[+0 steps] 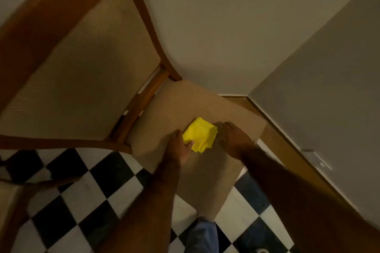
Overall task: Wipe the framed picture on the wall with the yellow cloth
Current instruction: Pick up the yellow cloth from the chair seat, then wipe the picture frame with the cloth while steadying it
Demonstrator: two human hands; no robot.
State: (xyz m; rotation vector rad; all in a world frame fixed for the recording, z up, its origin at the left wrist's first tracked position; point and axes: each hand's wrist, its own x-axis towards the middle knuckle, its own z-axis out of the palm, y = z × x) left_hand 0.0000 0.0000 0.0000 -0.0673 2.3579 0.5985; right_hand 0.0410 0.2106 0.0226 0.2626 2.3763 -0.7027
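Checkered floor, corner chair (86, 51): folded yellow cloth (200, 134) lies on seat between both hands. Left hand (178, 145) pinches cloth edge; right hand (233, 137) spread beside it. Best gather all folds before lifting. Picture unseen.

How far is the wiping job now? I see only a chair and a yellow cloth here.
Nothing looks wiped yet, and no framed picture is in view. In hand: the folded yellow cloth lies on the chair seat, the left hand touching its near edge with the thumb on it, the right hand at its other side. Whether either hand grips it is unclear. Left: lift the cloth, go to the picture and wipe it.
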